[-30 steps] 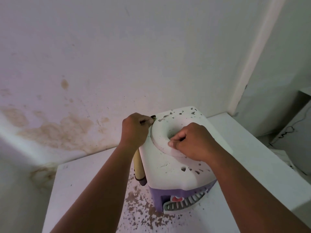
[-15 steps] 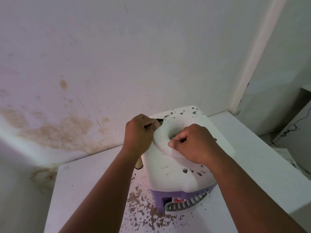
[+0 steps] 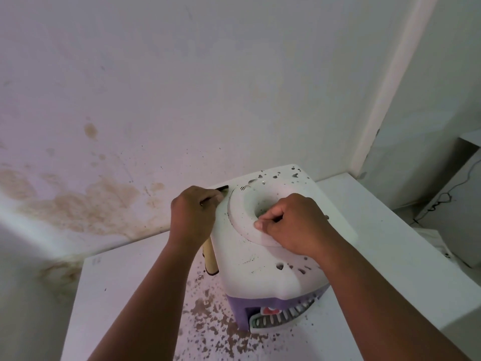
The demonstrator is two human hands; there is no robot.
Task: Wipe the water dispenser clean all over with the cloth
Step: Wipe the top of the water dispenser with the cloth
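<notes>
The water dispenser (image 3: 260,264) has a white speckled top and a purple base, and it stands on a white table (image 3: 125,295). My left hand (image 3: 194,217) grips a beige, dark-edged rolled cloth (image 3: 210,259) against the top's left edge. One end of the cloth hangs below my fist and a dark tip shows above it. My right hand (image 3: 294,225) holds the raised ring (image 3: 239,217) around the top opening, thumb on the ring and fingers curled into the hole.
Brown specks (image 3: 208,321) litter the table left of and in front of the dispenser. A stained wall (image 3: 86,204) rises close behind the table. The grey drip grille (image 3: 281,316) faces me. To the right, past the table edge, a dark cable (image 3: 440,201) lies by a white unit.
My left hand slid right along the top's edge, then back left toward me, and the cloth's hanging end shows again. My right hand has stayed on the ring.
</notes>
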